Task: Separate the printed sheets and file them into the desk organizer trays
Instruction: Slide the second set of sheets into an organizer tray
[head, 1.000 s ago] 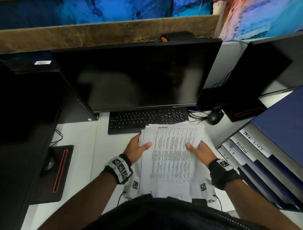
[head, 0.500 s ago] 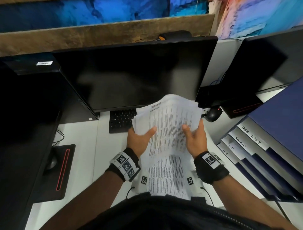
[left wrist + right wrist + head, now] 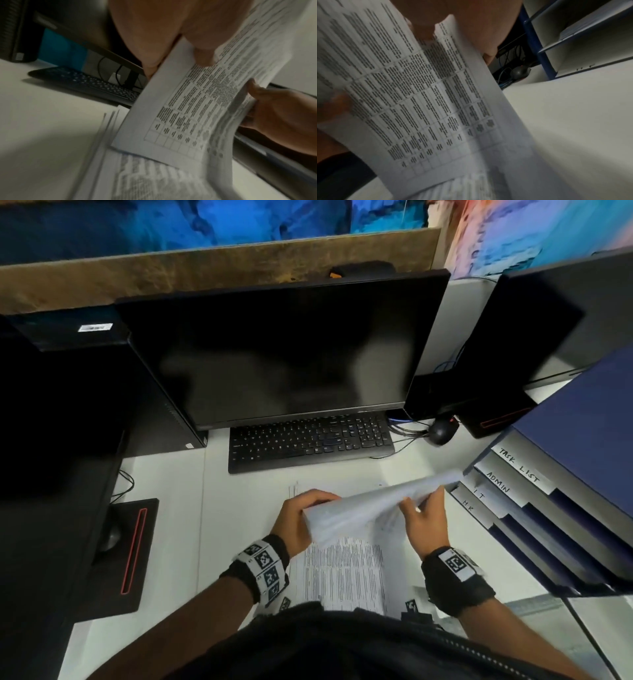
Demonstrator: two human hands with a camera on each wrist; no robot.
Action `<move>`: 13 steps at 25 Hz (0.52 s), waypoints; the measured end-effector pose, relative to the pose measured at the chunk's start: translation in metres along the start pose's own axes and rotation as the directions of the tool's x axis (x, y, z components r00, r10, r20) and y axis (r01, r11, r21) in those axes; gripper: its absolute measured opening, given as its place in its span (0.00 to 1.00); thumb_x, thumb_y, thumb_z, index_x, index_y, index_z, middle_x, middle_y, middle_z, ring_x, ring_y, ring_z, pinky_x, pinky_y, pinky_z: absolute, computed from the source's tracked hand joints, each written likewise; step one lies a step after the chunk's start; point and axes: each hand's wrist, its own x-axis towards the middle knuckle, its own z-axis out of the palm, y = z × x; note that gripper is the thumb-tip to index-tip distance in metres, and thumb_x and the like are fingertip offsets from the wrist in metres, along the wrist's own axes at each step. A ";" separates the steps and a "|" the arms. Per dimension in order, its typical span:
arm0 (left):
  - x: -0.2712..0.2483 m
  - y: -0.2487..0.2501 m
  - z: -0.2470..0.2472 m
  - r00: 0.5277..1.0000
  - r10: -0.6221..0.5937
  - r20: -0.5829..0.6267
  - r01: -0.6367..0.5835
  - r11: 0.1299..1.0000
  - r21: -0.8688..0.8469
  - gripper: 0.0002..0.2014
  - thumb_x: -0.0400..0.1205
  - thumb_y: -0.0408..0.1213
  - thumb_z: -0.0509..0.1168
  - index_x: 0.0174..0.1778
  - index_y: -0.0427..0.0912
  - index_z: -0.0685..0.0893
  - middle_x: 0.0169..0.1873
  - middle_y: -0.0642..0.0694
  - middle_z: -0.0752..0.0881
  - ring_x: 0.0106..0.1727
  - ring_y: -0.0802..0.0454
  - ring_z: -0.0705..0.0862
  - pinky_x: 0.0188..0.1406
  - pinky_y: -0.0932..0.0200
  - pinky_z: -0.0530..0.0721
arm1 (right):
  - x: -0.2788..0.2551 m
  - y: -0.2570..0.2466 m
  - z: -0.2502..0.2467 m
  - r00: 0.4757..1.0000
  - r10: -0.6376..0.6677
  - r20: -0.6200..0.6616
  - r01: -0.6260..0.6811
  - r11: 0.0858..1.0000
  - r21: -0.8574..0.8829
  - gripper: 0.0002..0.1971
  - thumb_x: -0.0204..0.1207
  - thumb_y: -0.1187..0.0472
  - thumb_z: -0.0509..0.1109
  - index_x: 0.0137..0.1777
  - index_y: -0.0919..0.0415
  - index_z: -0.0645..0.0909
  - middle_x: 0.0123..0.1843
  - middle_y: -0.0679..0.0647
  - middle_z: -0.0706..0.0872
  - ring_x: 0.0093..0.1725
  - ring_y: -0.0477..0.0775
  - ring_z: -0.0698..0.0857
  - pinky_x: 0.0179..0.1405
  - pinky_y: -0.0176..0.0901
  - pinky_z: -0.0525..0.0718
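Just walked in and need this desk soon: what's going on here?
A person is sorting printouts. The left hand and right hand grip a lifted bundle of printed sheets above more sheets lying on the desk. The labelled organizer trays stand to the right; nothing is going into them yet.

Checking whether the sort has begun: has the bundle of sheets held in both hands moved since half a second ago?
Yes. The held sheets have dropped off the keyboard, toward the person.

White desk (image 3: 164, 508) with keyboard (image 3: 310, 441), mouse (image 3: 442, 431), printed sheets (image 3: 342, 573), organizer (image 3: 548, 508).
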 end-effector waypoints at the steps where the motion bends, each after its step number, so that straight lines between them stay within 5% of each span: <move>1: -0.002 0.001 -0.001 1.000 0.005 -0.003 -0.005 1.000 -0.002 0.10 0.78 0.22 0.61 0.48 0.35 0.86 0.42 0.44 0.86 0.46 0.46 0.84 0.41 0.57 0.84 | -0.001 -0.003 0.001 0.999 -0.026 -0.019 0.027 1.000 0.016 0.20 0.73 0.61 0.70 0.60 0.69 0.68 0.48 0.52 0.79 0.46 0.45 0.79 0.52 0.48 0.82; 4: -0.009 0.003 0.004 0.993 0.085 -0.085 -0.077 0.993 0.094 0.10 0.80 0.28 0.66 0.54 0.43 0.85 0.37 0.54 0.85 0.32 0.67 0.83 0.32 0.72 0.80 | 0.000 -0.023 0.002 0.991 -0.091 -0.099 0.102 0.989 0.111 0.19 0.78 0.68 0.67 0.62 0.60 0.63 0.53 0.41 0.77 0.49 0.25 0.79 0.47 0.20 0.75; 6: -0.019 -0.003 0.009 0.993 0.102 -0.062 -0.090 0.980 0.177 0.11 0.81 0.43 0.67 0.57 0.45 0.83 0.37 0.52 0.85 0.29 0.66 0.82 0.31 0.68 0.81 | -0.008 -0.023 0.010 0.992 -0.114 -0.061 0.118 0.990 0.072 0.17 0.80 0.65 0.66 0.61 0.57 0.60 0.55 0.40 0.77 0.53 0.25 0.79 0.49 0.22 0.78; 9: -0.025 -0.015 0.013 0.999 0.021 -0.050 -0.011 0.980 0.200 0.18 0.80 0.50 0.65 0.62 0.45 0.80 0.54 0.44 0.87 0.55 0.47 0.86 0.56 0.48 0.85 | -0.018 -0.006 0.024 0.998 -0.012 0.065 0.014 0.999 -0.032 0.11 0.83 0.62 0.59 0.58 0.59 0.59 0.55 0.47 0.79 0.56 0.46 0.83 0.53 0.45 0.84; 11: -0.027 -0.011 0.012 0.996 0.050 -0.071 -0.035 0.980 0.198 0.14 0.82 0.44 0.64 0.63 0.47 0.77 0.55 0.53 0.82 0.62 0.51 0.81 0.63 0.57 0.77 | -0.014 -0.004 0.027 0.998 0.001 0.056 0.002 0.998 -0.067 0.07 0.84 0.61 0.56 0.56 0.60 0.60 0.56 0.54 0.80 0.54 0.53 0.83 0.47 0.44 0.85; 13: -0.029 -0.008 0.011 0.996 0.027 -0.085 -0.009 0.980 0.200 0.06 0.82 0.44 0.65 0.52 0.53 0.76 0.48 0.59 0.79 0.54 0.59 0.80 0.54 0.72 0.75 | -0.012 -0.006 0.025 1.000 -0.022 -0.012 0.022 0.998 -0.061 0.05 0.85 0.61 0.55 0.55 0.60 0.61 0.55 0.56 0.81 0.49 0.48 0.83 0.41 0.33 0.81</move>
